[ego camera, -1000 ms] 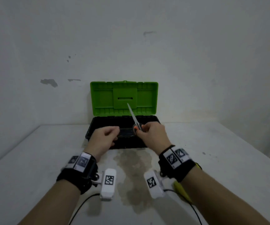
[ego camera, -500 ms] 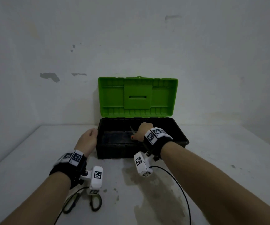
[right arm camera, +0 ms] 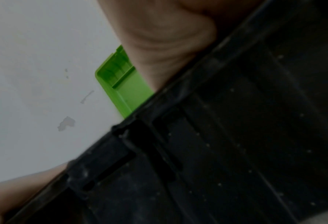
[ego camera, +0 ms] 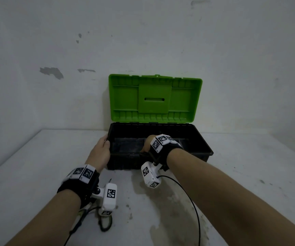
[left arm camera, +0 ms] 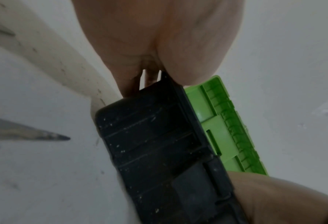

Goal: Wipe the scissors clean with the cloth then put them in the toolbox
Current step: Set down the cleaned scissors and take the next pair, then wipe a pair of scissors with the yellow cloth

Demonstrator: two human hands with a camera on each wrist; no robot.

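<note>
White wall with chipped paint patches behind a pale, stained table. Toolbox sits at the back of the table against the wall, black base, green lid standing open and upright. Left hand grips the toolbox's left front corner, thumb over the rim, fingers wrapped down the outer side wall; the left wrist view shows those fingers curled against the black wall. Right hand is reaching down inside the base, near the front wall, left of centre; its fingers are hidden behind the wrist strap and the box wall, so cannot tell if they are closed or holding anything. Scissors for the task not visible in any view; cannot tell whether they are in the box or in the hand. A second pair of scissors with dark-green handles lies on the table under the left wrist, blade tip showing in the left wrist view. Cloth not seen.
</note>
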